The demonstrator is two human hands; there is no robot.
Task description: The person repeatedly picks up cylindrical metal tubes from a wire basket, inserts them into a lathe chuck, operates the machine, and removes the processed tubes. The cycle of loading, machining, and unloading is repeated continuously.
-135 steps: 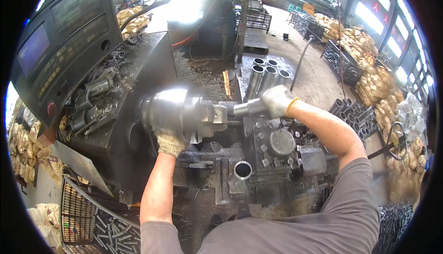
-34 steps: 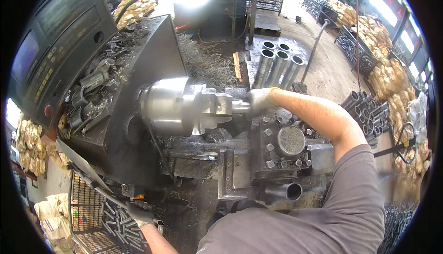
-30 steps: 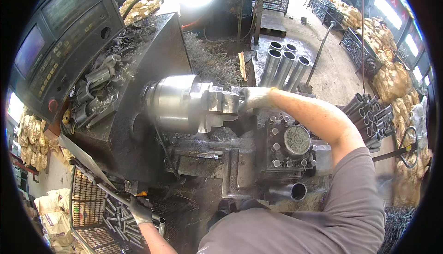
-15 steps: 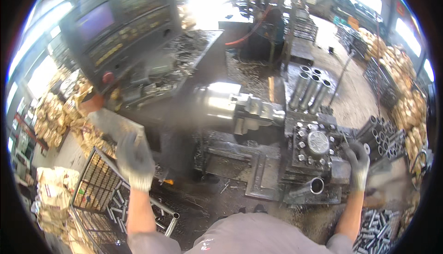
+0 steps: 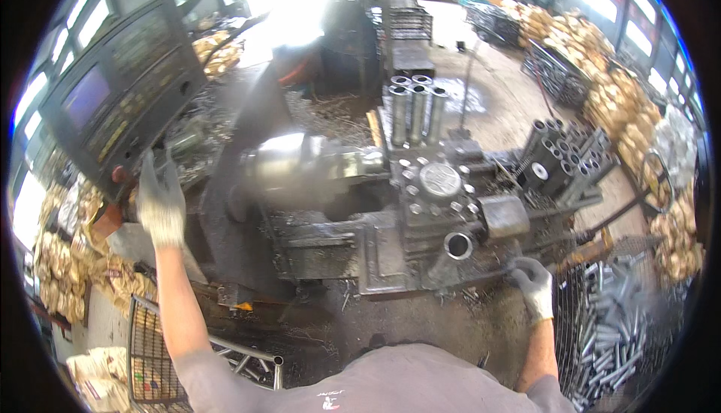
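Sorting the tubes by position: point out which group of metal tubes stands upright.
The cluster of steel tubes behind the tool post stands on end; those in the rack lie tilted, and those in the wire basket lie flat.

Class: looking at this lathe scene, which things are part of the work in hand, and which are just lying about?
In hand: left hand at control panel; right hand by tool block; chuck.
Lying about: upright tubes, tube bin, sacks.

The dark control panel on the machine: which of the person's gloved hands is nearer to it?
Left. The left hand is raised at the lower edge of the control panel, while the right hand is far across, by the tool block on the lathe's right side.
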